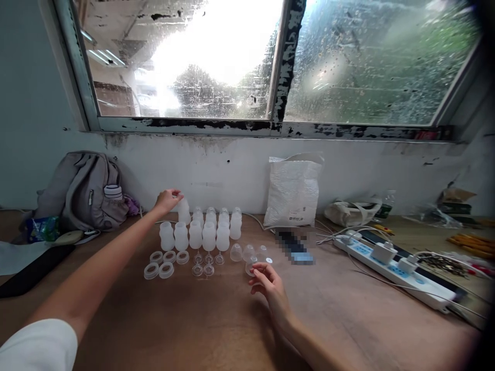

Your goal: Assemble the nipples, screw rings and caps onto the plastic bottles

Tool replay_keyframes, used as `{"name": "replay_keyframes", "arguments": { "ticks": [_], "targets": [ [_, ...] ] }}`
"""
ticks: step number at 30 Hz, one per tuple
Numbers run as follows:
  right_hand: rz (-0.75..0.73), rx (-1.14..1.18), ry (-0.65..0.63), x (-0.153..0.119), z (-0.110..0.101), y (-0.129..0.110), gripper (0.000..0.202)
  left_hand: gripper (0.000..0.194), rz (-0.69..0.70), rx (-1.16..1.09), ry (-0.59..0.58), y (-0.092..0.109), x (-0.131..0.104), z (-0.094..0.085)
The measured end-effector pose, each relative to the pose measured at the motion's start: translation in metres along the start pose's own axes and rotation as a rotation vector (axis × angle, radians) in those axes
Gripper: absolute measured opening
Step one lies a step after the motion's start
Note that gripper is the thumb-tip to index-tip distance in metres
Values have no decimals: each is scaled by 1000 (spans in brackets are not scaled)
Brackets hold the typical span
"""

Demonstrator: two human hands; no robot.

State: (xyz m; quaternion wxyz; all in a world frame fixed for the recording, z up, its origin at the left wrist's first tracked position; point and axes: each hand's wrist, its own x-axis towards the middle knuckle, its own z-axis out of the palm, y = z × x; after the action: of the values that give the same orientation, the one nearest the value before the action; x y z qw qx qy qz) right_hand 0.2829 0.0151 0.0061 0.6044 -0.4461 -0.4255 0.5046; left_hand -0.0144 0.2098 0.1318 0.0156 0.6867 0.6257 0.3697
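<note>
My left hand (168, 201) reaches to the far left end of the back row, its fingers closed at the top of a frosted baby bottle (183, 211). Several assembled bottles (211, 212) stand to the right of that one. In front is a row of open bottle bodies (181, 237). Nearer me lie clear collar rings (166, 270), several nipples (208, 268) and clear domed caps (248, 252). My right hand (270, 289) is by the nearest domed cap, fingers bent and apart; whether they touch it I cannot tell.
A white plastic mailer bag (294, 193) leans on the wall, with a blurred dark object (296, 247) before it. At right lies a power strip (398, 270) with chargers and cables. A grey backpack (83, 190) and a black flat item (36, 270) are at left.
</note>
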Motion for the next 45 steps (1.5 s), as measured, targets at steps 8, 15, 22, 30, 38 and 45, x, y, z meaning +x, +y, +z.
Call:
{"name": "replay_keyframes", "arguments": {
  "ticks": [8,15,22,30,38,45],
  "targets": [
    [70,-41,-14,0,4,6,25,24,-28,113,-202,-7,-12,34],
    [53,-86,-33,2,5,14,25,27,43,163,-277,-14,-11,38],
    [0,-239,-105,3,8,27,18,27,119,204,-324,-23,-5,41],
    [-31,-377,-171,7,10,31,15,35,211,169,-188,-14,-14,35],
    [-416,-791,-426,33,28,32,12,19,462,102,-110,0,-109,7],
    [-563,-1147,-500,57,53,48,24,18,745,220,-324,-38,-175,-14]
  ]
}}
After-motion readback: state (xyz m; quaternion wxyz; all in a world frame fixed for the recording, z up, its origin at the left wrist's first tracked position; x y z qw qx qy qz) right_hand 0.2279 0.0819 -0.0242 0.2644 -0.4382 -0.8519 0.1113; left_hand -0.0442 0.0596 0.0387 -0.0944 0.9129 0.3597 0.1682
